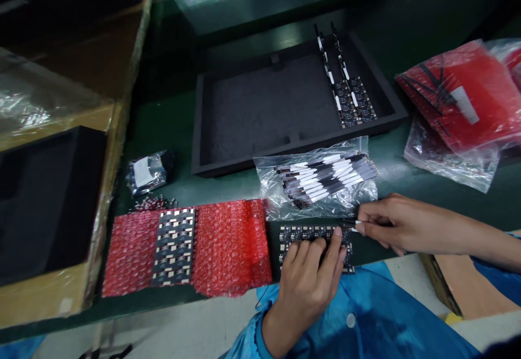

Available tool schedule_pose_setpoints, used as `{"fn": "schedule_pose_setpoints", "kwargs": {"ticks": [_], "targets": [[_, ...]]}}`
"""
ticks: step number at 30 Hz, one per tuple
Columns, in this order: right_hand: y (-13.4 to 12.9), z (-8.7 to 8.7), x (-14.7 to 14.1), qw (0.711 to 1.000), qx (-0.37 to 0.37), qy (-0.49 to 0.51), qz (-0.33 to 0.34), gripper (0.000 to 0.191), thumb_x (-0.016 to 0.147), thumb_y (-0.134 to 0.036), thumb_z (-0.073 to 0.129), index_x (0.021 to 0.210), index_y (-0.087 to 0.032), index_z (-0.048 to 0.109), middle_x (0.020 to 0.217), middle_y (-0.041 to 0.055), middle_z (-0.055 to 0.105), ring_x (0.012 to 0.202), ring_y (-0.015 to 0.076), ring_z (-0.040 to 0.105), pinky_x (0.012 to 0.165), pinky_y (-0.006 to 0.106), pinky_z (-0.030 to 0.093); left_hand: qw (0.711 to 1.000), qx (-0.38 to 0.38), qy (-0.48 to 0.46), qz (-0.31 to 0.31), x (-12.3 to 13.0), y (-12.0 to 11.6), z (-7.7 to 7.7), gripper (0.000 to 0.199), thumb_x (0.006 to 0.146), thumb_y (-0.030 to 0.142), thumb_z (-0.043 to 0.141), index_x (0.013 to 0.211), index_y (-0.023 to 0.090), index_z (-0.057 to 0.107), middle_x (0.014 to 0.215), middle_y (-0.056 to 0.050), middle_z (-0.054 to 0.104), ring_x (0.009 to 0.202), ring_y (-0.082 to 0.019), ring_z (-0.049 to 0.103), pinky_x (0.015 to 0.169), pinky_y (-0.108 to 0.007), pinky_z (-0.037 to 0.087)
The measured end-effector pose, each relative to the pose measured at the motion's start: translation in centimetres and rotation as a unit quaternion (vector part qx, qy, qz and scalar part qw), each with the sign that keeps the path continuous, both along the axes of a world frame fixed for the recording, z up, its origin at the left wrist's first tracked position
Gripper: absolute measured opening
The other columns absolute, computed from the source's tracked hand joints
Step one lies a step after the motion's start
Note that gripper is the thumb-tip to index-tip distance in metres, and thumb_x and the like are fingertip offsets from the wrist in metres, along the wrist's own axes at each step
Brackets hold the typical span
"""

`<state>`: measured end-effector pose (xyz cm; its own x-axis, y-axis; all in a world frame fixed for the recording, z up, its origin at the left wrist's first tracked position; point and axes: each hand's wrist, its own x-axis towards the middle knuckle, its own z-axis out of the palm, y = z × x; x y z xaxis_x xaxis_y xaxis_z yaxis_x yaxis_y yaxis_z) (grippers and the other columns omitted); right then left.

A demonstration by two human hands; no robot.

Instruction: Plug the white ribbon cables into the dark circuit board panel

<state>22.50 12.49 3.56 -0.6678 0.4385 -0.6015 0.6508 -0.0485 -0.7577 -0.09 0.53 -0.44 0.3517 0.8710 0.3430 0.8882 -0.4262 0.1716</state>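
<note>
A black circuit board panel (pixel 299 234) lies near the bench's front edge. My left hand (pixel 311 272) rests on it, fingers stretched across its face and the index fingertip near its upper right corner. At that corner, my right hand (pixel 382 223) pinches a thin black-and-white strip (pixel 353 224) between thumb and fingers. Whether the strip touches the panel I cannot tell. Just above, several similar black-and-white strips (pixel 325 177) lie bundled on a clear plastic bag (pixel 271 185). Left of the panel, another black board panel (pixel 174 247) lies on red bubble wrap (pixel 228 245).
A black tray (pixel 244 109) stands behind, with board panels (pixel 354 101) bearing upright strips at its right. Red bags (pixel 468 98) lie at right. A small silvery packet (pixel 146 171) and tiny loose parts (pixel 152 203) are at left, beside a cardboard box (pixel 95 212).
</note>
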Motion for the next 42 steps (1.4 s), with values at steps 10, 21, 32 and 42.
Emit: {"fn": "schedule_pose_setpoints", "kwargs": {"ticks": [10, 21, 32, 42], "targets": [[0.12, 0.04, -0.11, 1.000, -0.006, -0.002, 0.000, 0.027, 0.103, -0.041, 0.055, 0.081, -0.024, 0.058, 0.057, -0.0074, 0.060, 0.046, 0.0120, 0.060, 0.046, 0.020, 0.040, 1.000, 0.015, 0.004, -0.012, -0.30, -0.28, -0.11, 0.049, 0.089, 0.038, 0.069, 0.134, 0.023, 0.057, 0.090, 0.002, 0.069, 0.072, -0.011, 0.061, 0.068, -0.027, 0.048], [0.36, 0.27, -0.18, 0.999, -0.029, 0.010, -0.012, 0.023, 0.098, -0.038, 0.061, 0.081, -0.023, 0.059, 0.059, -0.0041, 0.061, 0.047, 0.0147, 0.062, 0.045, 0.024, 0.040, 1.000, 0.022, -0.009, -0.018, -0.47, -0.41, -0.19, 0.046, 0.087, 0.040, 0.072, 0.128, 0.022, 0.062, 0.090, 0.003, 0.070, 0.072, -0.010, 0.061, 0.067, -0.027, 0.048], [0.16, 0.12, -0.09, 1.000, -0.019, 0.011, -0.010, 0.023, 0.099, -0.036, 0.059, 0.080, -0.023, 0.057, 0.059, -0.0059, 0.061, 0.046, 0.0133, 0.061, 0.046, 0.022, 0.040, 1.000, 0.023, -0.007, -0.007, -0.35, -0.35, -0.08, 0.045, 0.087, 0.041, 0.071, 0.128, 0.024, 0.063, 0.088, 0.003, 0.069, 0.071, -0.010, 0.060, 0.067, -0.028, 0.048], [0.30, 0.12, -0.06, 1.000, -0.022, 0.013, -0.007, 0.025, 0.099, -0.038, 0.061, 0.079, -0.023, 0.056, 0.059, -0.0049, 0.062, 0.047, 0.0145, 0.063, 0.046, 0.023, 0.041, 1.000, 0.003, 0.002, -0.004, -0.18, -0.11, -0.09, 0.049, 0.090, 0.043, 0.068, 0.133, 0.022, 0.058, 0.089, 0.002, 0.069, 0.072, -0.010, 0.060, 0.066, -0.028, 0.047]]}}
